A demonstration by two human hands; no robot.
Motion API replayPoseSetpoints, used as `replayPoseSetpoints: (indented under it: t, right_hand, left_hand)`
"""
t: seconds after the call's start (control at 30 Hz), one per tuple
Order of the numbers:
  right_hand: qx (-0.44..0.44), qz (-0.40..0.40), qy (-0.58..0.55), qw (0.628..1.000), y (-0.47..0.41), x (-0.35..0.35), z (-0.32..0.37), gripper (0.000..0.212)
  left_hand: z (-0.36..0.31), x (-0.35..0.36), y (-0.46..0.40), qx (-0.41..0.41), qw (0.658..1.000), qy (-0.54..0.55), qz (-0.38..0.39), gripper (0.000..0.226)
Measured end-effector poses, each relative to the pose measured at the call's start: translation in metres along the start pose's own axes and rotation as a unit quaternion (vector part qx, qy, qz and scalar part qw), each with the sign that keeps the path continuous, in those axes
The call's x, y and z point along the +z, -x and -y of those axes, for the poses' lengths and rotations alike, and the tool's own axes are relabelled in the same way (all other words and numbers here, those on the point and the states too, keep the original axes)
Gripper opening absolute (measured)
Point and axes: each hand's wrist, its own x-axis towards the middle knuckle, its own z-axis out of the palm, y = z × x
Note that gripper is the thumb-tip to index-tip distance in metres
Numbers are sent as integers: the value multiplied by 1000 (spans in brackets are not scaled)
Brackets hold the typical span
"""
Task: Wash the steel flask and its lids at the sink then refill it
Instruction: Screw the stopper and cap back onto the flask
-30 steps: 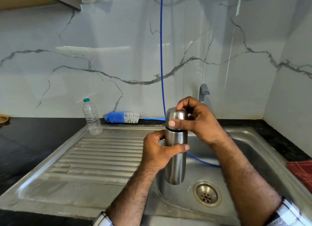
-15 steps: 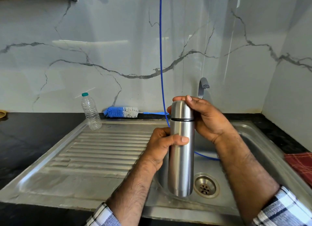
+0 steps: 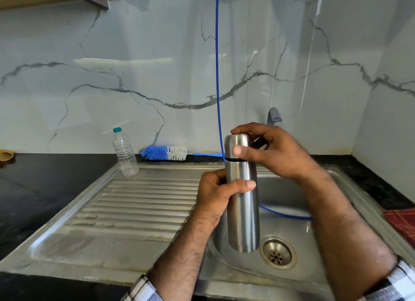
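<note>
A tall steel flask [image 3: 243, 215] is held upright above the sink basin [image 3: 289, 188], near the drain [image 3: 278, 252]. My left hand [image 3: 219, 194] wraps around the flask's upper body, thumb across the front. My right hand [image 3: 274, 152] grips the steel cap lid [image 3: 238, 146] on top, thumb in front and fingers curled over it. A thin dark gap shows between cap and body. The tap spout [image 3: 274, 115] stands just behind my right hand.
A ribbed steel drainboard [image 3: 125, 206] lies to the left. On its back edge stands a clear plastic water bottle [image 3: 124, 153], beside a blue and white bottle brush [image 3: 166, 152]. A blue hose [image 3: 217, 71] hangs down into the basin. A red cloth [image 3: 402, 222] lies at right.
The flask has stayed upright over the basin. My right hand has shifted its grip around the cap, the thumb coming back to the front. The camera view has tilted slightly.
</note>
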Motion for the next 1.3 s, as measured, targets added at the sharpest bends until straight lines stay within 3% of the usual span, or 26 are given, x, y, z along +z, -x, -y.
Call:
replayPoseSetpoints:
  t: [0.1, 0.2, 0.3, 0.43, 0.6, 0.7, 0.87, 1.07, 1.23, 1.3]
  right_hand:
    - [0, 46, 47, 998, -13, -14, 8, 43]
    - [-22, 148, -36, 988, -30, -26, 0, 43]
    - [-31, 182, -135, 974, -38, -26, -8, 48]
    - [-42, 155, -263, 951, -41, -26, -10, 51]
    - [-21, 172, -136, 975, -37, -21, -4, 46]
    - [-5, 126, -72, 989, -36, -17, 5, 45]
    - [19, 29, 60, 998, -32, 3, 20, 67]
    - [31, 69, -73, 994, -34, -3, 22, 24]
    - [30, 10, -4, 999, -36, 11, 26, 51]
    - [53, 29, -79, 995, -36, 7, 22, 47]
  left_hand:
    - [2, -3, -1, -1, 999, -33, -15, 42]
    - [-1, -7, -2, 3, 1000, -16, -5, 42]
    - [-6, -9, -1, -1, 1000, 23, 13, 40]
    - [-9, -8, 0, 0, 999, 43, 23, 39]
    - [-7, -10, -3, 5, 999, 36, -5, 40]
    - [-6, -10, -4, 6, 999, 16, -35, 42]
    - [-3, -13, -6, 14, 996, -38, -83, 40]
    - [-4, -16, -6, -2, 993, -50, -106, 44]
    - [-3, -17, -7, 1, 991, -73, -113, 43]
    - [-4, -17, -7, 0, 990, -77, -116, 43]
